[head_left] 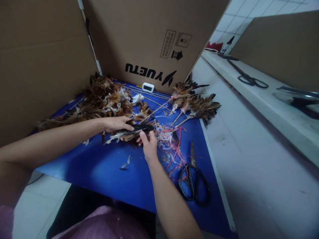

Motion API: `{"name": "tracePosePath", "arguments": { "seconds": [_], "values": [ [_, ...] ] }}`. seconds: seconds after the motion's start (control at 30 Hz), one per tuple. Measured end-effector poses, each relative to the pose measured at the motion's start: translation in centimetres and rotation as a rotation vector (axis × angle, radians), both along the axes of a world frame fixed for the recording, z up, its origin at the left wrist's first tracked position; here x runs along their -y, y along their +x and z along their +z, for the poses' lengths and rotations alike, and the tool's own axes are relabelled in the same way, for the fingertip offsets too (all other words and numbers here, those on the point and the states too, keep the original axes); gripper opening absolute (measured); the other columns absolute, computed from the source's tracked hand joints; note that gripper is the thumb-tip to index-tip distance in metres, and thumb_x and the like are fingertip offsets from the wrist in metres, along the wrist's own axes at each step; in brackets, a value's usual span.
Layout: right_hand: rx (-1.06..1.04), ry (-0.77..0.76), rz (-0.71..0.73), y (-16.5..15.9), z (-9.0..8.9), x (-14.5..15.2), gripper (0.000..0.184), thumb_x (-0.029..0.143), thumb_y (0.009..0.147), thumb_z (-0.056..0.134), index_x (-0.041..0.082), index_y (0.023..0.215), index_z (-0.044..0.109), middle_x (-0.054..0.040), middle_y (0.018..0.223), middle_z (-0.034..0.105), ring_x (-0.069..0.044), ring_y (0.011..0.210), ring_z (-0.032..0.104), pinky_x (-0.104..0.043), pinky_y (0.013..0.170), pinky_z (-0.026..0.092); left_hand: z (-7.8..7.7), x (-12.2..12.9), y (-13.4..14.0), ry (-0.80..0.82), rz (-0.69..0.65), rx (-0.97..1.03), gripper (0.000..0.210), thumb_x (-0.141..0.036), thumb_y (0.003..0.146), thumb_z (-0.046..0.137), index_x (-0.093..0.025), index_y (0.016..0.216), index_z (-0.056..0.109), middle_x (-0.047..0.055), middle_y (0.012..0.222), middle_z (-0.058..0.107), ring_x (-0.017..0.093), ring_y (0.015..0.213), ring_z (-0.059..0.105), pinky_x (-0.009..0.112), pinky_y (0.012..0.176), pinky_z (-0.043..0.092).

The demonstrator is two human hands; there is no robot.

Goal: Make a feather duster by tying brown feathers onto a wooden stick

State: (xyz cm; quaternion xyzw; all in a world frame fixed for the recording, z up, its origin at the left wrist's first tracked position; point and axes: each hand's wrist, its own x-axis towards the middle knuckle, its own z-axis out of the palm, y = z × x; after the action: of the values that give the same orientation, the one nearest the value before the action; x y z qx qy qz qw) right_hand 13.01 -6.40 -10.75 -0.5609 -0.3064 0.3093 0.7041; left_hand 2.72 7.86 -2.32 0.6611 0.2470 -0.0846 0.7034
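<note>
Between my two hands is a bunch of dark and brown feathers [141,127], held just above the blue table, pale quill ends to the left. My left hand [118,124] grips it from the left with the thumb on top. From the right, my right hand [149,142] pinches the same bunch, thumb against the dark feathers; some fingertips are hidden beneath. Behind them rises a large pile of brown feathers [109,94]. Right of my hands lies a tangle of red and white string [171,142]. Black-handled scissors [193,179] rest near the table's right edge.
Feather bundles on thin sticks [196,103] lie at the back right of the blue table [104,176]. A small white digital display [148,87] stands against the cardboard box [149,39]. Another pair of scissors [249,79] lies on the white ledge [219,63] at right.
</note>
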Motion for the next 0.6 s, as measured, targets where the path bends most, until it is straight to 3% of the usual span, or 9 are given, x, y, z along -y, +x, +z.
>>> {"name": "tracePosePath", "arguments": {
  "seconds": [0.17,0.3,0.47,0.6],
  "values": [
    [-0.144,-0.005,-0.076,0.4,-1.0,-0.6,0.024,0.04,0.077,0.059,0.019,0.071,0.049,0.0079,0.047,0.052,-0.007,0.041,0.048,-0.018,0.041,0.041,-0.3,0.1,-0.1,0.08,0.068,0.0,0.022,-0.026,0.066,0.075,-0.014,0.083,0.066,0.002,0.071,0.069,0.015,0.062,0.063,0.024,0.058,0.051],
    [-0.228,0.021,-0.118,0.4,-0.8,-0.7,0.023,0.038,0.073,0.062,0.019,0.07,0.048,0.0097,0.049,0.051,-0.006,0.04,0.047,-0.018,0.04,0.04,-0.5,-0.8,-0.1,0.173,0.168,0.028,0.017,-0.02,0.067,0.073,-0.013,0.08,0.065,0.001,0.072,0.069,0.013,0.065,0.063,0.021,0.063,0.049],
    [-0.302,0.044,-0.152,0.5,-0.6,-0.6,0.023,0.037,0.071,0.061,0.02,0.071,0.046,0.0084,0.05,0.054,-0.008,0.042,0.051,-0.018,0.039,0.038,-0.7,-1.7,-0.5,0.085,0.262,0.064,0.021,-0.021,0.073,0.069,-0.015,0.088,0.056,0.006,0.07,0.07,0.017,0.061,0.067,0.027,0.058,0.051],
    [-0.334,0.043,-0.161,0.6,-0.5,-0.7,0.024,0.037,0.068,0.061,0.02,0.076,0.047,0.0074,0.054,0.057,-0.01,0.044,0.056,-0.019,0.038,0.038,-0.7,-1.9,-0.6,0.121,0.373,0.151,0.024,-0.016,0.075,0.067,-0.016,0.094,0.051,0.006,0.072,0.07,0.02,0.065,0.069,0.032,0.061,0.054]
  ]
}}
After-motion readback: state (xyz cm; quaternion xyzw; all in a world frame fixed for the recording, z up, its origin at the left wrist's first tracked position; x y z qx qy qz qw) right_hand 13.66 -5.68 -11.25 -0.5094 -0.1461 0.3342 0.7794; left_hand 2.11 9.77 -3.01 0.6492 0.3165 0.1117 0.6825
